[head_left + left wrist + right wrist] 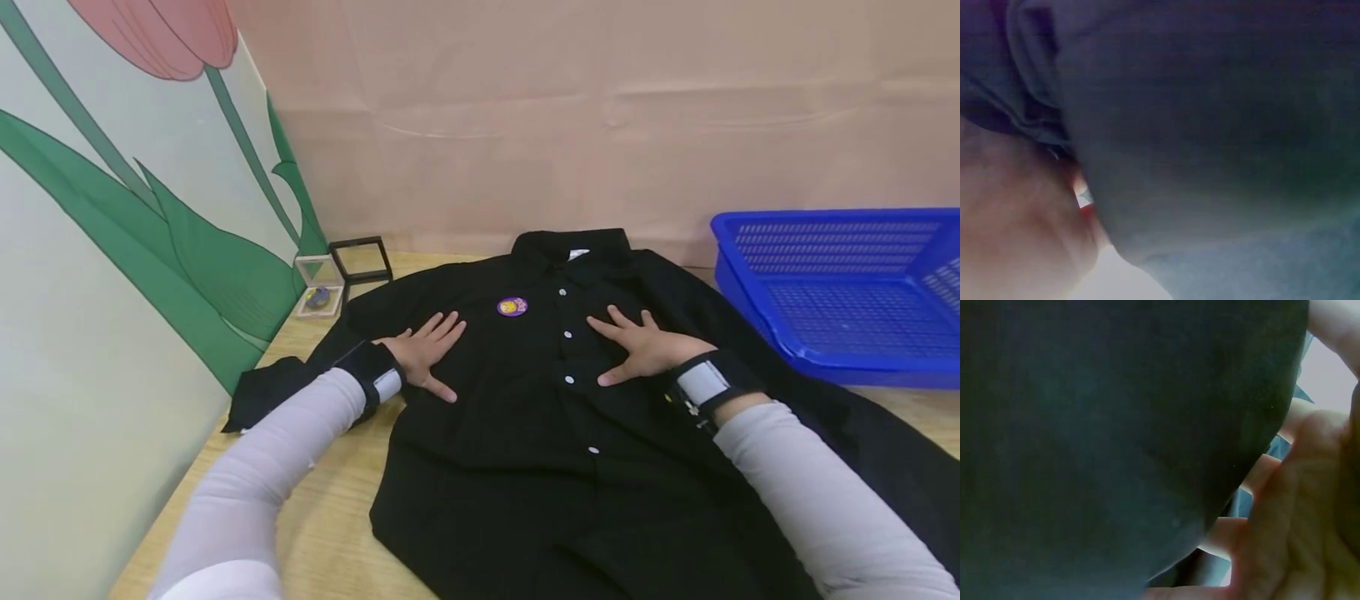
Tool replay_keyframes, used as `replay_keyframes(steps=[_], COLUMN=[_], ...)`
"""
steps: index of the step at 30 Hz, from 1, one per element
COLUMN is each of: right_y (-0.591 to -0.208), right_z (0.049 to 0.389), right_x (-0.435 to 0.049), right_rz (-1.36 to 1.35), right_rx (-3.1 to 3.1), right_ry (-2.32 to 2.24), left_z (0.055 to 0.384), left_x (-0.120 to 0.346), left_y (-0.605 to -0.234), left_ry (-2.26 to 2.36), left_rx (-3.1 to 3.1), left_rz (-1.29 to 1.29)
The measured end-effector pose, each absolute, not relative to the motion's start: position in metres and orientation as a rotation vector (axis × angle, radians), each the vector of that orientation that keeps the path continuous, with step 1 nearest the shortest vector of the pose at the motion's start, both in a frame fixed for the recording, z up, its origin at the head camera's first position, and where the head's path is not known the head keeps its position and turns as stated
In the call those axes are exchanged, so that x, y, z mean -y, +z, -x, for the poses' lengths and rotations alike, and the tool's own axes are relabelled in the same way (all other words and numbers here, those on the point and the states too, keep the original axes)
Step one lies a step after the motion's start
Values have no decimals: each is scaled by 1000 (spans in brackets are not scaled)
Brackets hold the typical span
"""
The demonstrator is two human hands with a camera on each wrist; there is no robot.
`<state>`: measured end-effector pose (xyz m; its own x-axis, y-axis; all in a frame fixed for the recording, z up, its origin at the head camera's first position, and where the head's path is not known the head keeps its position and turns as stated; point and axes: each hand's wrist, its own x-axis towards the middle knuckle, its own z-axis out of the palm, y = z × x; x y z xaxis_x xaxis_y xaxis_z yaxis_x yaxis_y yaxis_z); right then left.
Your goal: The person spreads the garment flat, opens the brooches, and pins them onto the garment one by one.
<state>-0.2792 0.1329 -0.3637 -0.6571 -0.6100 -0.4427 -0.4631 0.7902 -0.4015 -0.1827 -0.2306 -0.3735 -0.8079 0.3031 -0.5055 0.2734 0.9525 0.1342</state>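
A black button-up shirt (510, 450) lies spread front side up on the wooden table, its collar toward the back wall. White buttons run down its middle, and a round purple and yellow badge (512, 307) sits on the chest. My left hand (426, 354) rests on the shirt's left part with fingers spread. On the other side of the button row, my right hand (641, 346) also lies with fingers spread on the cloth. Both wrist views are mostly filled by dark cloth (1210, 137), close and blurred, with part of the right palm (1291, 506) at the edge.
A blue plastic basket (847, 367) stands at the right, beside the shirt's sleeve. At the back left are a black square frame (362, 277) and a small open light-coloured case (319, 312) with a round item inside. Walls border the table (337, 533) at the left and back.
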Motion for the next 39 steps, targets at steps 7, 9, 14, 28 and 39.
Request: replay_keyframes(steps=[7, 9, 14, 28, 39], right_y=[-363, -363, -363, -364, -364], right_z=[278, 278, 278, 282, 283], right_x=[-134, -134, -132, -126, -127], right_rz=[791, 787, 770, 724, 726], right_rx=[-2401, -2403, -2412, -2413, -2392], right_ry=[-349, -349, -326, -293, -333], left_z=[180, 180, 179, 173, 170], left_x=[232, 233, 236, 242, 272], left_y=[-373, -371, -369, -351, -333], left_ry=[85, 112, 194, 385, 391], left_rx=[-2570, -2580, -2597, -2712, -2879], left_rz=[-397, -415, -439, -558, -597])
